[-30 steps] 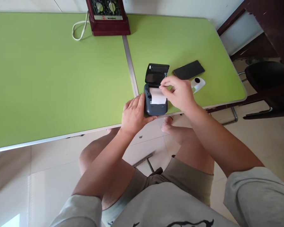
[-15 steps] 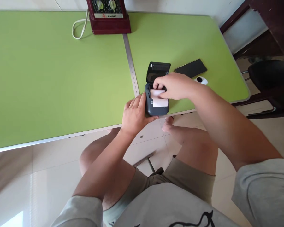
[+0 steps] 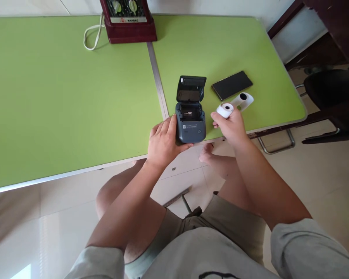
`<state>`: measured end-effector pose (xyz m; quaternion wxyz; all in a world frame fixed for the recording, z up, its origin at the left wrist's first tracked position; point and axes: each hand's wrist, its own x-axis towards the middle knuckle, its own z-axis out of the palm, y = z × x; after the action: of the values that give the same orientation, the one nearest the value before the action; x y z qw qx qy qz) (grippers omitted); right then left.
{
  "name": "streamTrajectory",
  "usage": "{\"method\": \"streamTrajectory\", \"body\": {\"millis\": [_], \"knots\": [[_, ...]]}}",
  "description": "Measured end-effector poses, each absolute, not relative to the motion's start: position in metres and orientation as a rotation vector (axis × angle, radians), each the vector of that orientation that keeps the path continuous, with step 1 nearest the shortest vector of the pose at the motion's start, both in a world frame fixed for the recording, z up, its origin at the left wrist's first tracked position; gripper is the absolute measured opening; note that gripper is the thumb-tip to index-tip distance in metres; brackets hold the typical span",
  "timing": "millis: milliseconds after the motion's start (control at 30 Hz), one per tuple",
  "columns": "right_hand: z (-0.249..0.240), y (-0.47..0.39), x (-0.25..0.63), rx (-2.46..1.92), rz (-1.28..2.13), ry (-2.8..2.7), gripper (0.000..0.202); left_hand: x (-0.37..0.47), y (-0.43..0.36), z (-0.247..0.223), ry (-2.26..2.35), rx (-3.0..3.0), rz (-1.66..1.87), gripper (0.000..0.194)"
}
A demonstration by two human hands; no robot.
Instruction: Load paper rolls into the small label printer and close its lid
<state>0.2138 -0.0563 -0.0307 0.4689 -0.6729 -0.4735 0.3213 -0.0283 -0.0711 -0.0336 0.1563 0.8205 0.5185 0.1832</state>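
Note:
A dark grey label printer (image 3: 191, 131) stands near the table's front edge with its black lid (image 3: 191, 88) flipped up and its paper bay bare. My left hand (image 3: 163, 140) is wrapped around the printer's left side and front corner, steadying it. To the right of the printer, my right hand (image 3: 232, 123) grips a white paper roll (image 3: 224, 110), its dark core facing up. Just behind that hand lies a second white roll (image 3: 248, 100) on the green table, partly unrolled.
A black phone (image 3: 232, 84) rests behind the rolls. At the back stands a dark red appliance (image 3: 131, 31) with knobs and a white cord (image 3: 93, 45). The green table (image 3: 75, 97) has a metal seam across it. A black chair (image 3: 331, 91) is at the right.
My right hand has lifted the paper roll out of the printer and carried it right, beside the other roll. My left hand has stayed on the printer.

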Motion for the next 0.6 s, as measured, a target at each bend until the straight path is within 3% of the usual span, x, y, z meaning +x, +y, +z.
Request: {"method": "streamTrajectory", "body": {"millis": [200,467,600], "knots": [[-0.035,-0.045,0.221,-1.633,0.141,-1.609,0.018,-0.028,-0.071,-0.032,1.515,2.341,0.472,0.104],[-0.048,-0.038,0.224,-1.706,0.112,-1.701,0.049,-0.027,-0.071,-0.032,1.516,2.342,0.477,0.104],[-0.032,-0.056,0.253,-1.572,-0.106,-1.710,0.038,-0.028,-0.070,-0.034,1.502,2.358,0.483,0.106]]}}
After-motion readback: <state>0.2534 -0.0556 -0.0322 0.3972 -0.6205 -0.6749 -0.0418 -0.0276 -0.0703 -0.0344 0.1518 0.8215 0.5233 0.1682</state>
